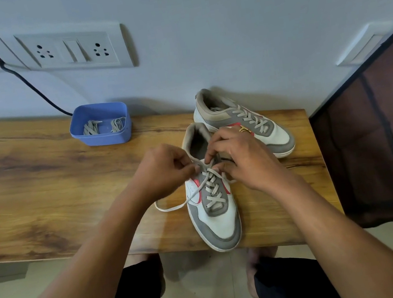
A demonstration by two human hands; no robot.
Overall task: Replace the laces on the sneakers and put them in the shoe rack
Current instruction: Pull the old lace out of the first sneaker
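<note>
Two sneakers sit on the worktop [41,186], and we are busy with the near sneaker [216,217], whose toe points back toward us at the front edge. Our left hand [165,169] and right hand [242,154] are close together over its top eyelets, each pinching the lace [173,207] between thumb and fingertips. One loose end curves away over the wood to the left of the shoe. The crossings run tidily down to the toe, so we judge this shoe nearly threaded, with only the last eyelets or the knot to settle. One moment alone cannot tell us whether the lace is going in or coming out.

The far sneaker [273,134] lies just behind and to the right, its lace crossed all the way up; we see no bow on it. Well apart to the left, by the wall, a blue box [101,138] holds two bundles of laces [90,128]; old or new, we cannot tell.

At the right end of the worktop stands a dark mesh-fronted unit [382,145], perhaps the shoe rack. Neither sneaker is in it, so putting them away is still left to do.
</note>
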